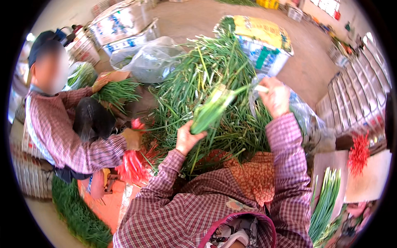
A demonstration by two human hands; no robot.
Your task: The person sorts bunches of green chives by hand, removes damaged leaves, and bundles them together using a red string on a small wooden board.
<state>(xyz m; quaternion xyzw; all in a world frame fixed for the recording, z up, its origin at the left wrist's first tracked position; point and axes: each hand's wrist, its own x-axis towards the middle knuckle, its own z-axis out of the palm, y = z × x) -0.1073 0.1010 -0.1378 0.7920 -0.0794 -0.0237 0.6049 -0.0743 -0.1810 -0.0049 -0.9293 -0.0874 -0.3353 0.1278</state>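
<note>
My left hand (188, 138) is closed around a bunch of green onions (213, 109), its pale ends pointing up and away to the right. To the right of it, my raised right hand (273, 97) pinches the white end of a green onion stalk (242, 89), which stretches back toward the bunch. Beneath both hands spreads a big loose heap of green onions (198, 68). A patterned orange cloth (252, 175) covers part of my lap.
At left sits a co-worker (62, 124) beside green stalks (120, 91) and red ties (132, 167). Clear plastic bags (153, 62) and a white box (264, 56) stand beyond the heap. On my right are stacked crates (355, 91), more red ties (359, 155) and neatly laid green onions (326, 200).
</note>
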